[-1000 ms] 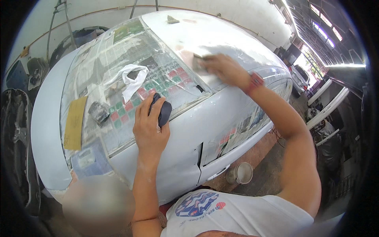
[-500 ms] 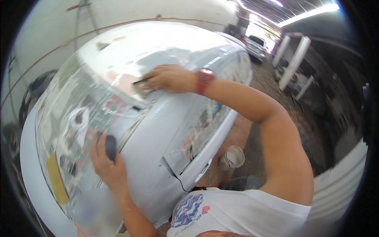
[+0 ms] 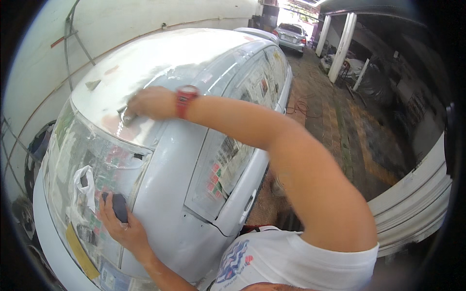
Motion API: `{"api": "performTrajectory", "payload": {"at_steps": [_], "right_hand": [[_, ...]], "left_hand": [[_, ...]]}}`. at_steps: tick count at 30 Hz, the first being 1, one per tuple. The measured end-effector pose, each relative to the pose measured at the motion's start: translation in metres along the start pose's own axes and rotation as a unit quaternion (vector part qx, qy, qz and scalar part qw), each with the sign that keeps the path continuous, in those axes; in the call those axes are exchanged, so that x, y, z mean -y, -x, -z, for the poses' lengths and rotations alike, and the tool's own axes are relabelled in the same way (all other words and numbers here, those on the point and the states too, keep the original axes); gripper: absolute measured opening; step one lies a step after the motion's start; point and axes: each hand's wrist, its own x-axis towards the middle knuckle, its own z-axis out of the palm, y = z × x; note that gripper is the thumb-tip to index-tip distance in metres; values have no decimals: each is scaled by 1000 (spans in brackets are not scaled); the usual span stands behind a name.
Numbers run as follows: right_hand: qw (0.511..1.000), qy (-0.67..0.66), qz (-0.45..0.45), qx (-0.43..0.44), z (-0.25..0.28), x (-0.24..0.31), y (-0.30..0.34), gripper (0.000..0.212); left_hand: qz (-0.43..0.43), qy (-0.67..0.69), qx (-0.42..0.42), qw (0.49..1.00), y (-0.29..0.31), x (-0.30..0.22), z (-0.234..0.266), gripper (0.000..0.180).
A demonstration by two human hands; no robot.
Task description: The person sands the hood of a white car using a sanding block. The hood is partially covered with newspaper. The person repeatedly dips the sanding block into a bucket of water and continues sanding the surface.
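A pale car body spreads below me, its windshield and side windows covered with clear film and newspaper. My right hand, with a red wristwatch, is closed around a thin greyish sanding pad. That pad lies against the roof, beside a pinkish filler patch. Over the masked windshield, near its side edge, my left hand grips a dark grey pad; its exact kind is unclear.
A white cloth-like loop and a yellowish strip lie on the windshield. Beyond the car stand another silver car and white posts. A red hose lies on the floor. Corrugated panels are at right.
The view has shifted. My right hand has slid its pad farther onto the roof, away from the windshield corner. My left hand keeps its pad. The bucket beside the car is now hidden behind my arm.
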Motion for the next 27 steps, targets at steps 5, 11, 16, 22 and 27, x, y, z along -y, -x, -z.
{"api": "performTrajectory", "payload": {"at_steps": [5,11,16,22,27], "right_hand": [[997,30,-55,34,-2,-3,-50,38],[997,-33,-28,-57,-10,2,-36,33],[988,-100,111,29,17,8,37,35],[998,-44,46,-29,0,16,-29,33],[987,-34,158,5,12,46,25,32]], "left_hand": [[-2,-18,-2,1000,-2,0,-3,52],[-35,10,-22,999,-5,2,-6,50],[18,6,-16,1000,-3,-1,6,52],[39,22,-22,999,-4,-2,3,55],[43,16,-28,999,-2,7,13,54]]}}
